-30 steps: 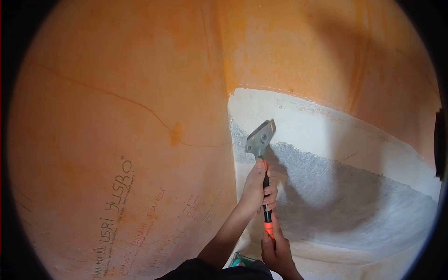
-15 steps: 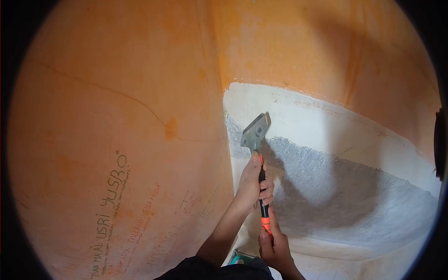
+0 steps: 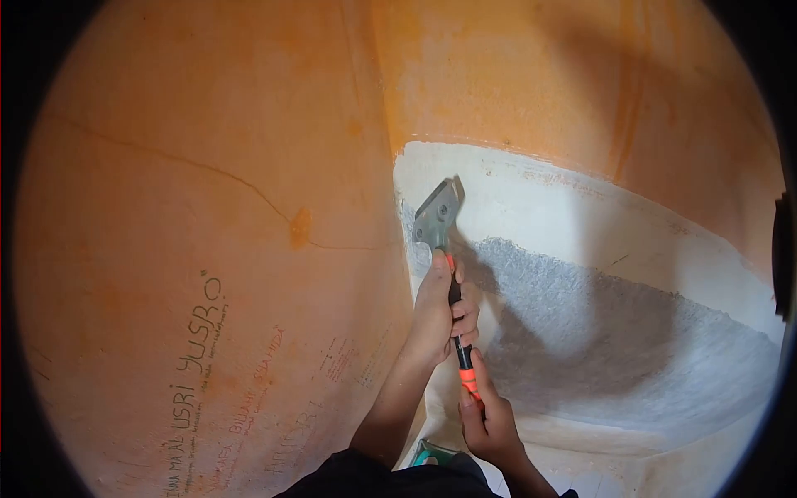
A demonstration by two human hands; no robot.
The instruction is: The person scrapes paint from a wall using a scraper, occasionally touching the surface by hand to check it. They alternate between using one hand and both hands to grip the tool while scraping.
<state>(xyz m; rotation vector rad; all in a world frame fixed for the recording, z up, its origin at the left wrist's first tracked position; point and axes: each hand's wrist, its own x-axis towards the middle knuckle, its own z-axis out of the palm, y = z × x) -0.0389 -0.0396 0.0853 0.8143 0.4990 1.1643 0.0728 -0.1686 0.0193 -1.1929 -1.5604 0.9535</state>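
Note:
A long-handled scraper (image 3: 437, 217) with a wide metal head and a black and orange handle lies at a slant against the wall near the corner. My left hand (image 3: 433, 309) is wrapped around the upper handle, just below the head, its thumb along the shaft. Lower down, my right hand (image 3: 491, 417) grips the orange end of the handle. The scraper's head overlaps the white band (image 3: 515, 187) of wall, above a rough grey patch (image 3: 548, 290) where the surface is stripped.
The orange wall on the left (image 3: 166, 249) has a crack and handwriting on it. Orange paint (image 3: 498, 75) covers the right wall above the white band. A green object (image 3: 432, 454) shows low down by the corner, partly hidden by dark clothing. Shadows fall across the grey patch.
The scraper and both hands have moved up and to the left, bringing the head closer to the corner and higher on the white band. Both grips stay closed.

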